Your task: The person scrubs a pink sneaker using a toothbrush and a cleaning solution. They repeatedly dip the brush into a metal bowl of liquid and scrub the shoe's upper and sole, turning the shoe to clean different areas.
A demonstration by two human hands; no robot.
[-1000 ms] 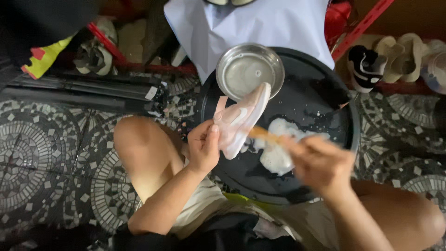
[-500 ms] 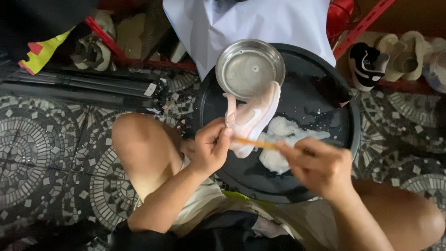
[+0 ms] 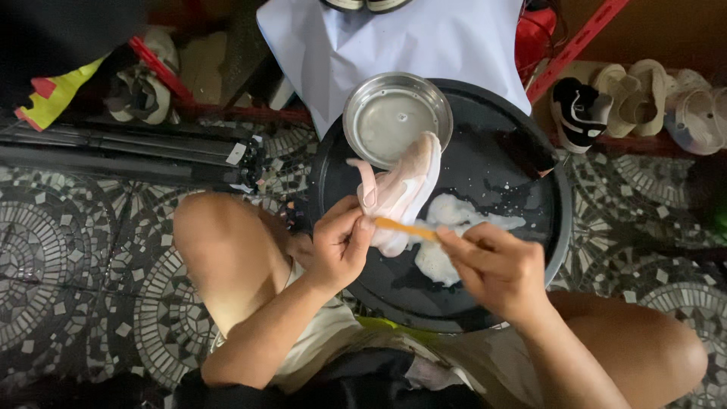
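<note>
A black basin (image 3: 530, 250) holds white foam (image 3: 454, 227) and a steel bowl (image 3: 395, 117). Above it, the left hand (image 3: 337, 246) fingers (image 3: 356, 227) clasp a pink shoe (image 3: 401, 189) at its heel. The right hand (image 3: 496, 269) fingers (image 3: 454, 242) pinch an orange brush (image 3: 405, 227) against the shoe.

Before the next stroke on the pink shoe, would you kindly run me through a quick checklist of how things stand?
1. Left hand grips the pink shoe at its lower end: ok.
2. Right hand holds the orange brush handle: ok.
3. Brush head against the shoe: cannot tell, the head is hidden by the shoe and fingers.
4. Shoe held over the black basin, so drips fall inside: ok.
5. White foam lies in the basin under the shoe: ok.
6. Metal bowl upright beside the shoe's toe: ok; touching it or apart, cannot tell.
</note>
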